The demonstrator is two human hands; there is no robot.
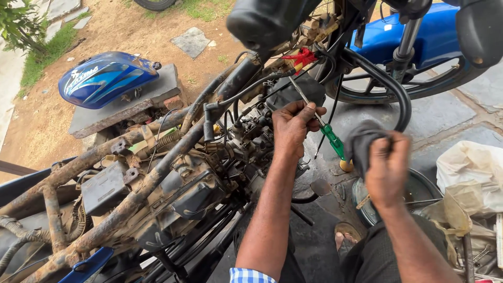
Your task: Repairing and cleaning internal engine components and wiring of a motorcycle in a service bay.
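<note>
Fingers of the left hand (293,126) close around a green-handled screwdriver (325,133), its shaft running up past them toward the engine (209,173). Right hand (386,167) grips a dark rag (361,141) just beside the handle. With the blue fuel tank (105,78) off and the rusty frame (99,157) bare, stripping looks well advanced.

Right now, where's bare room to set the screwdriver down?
Free: stone paving between front wheel and plastic bag; slab edge below blue fuel tank. Crowded: engine bay under left hand; round tray beside right hand.
</note>
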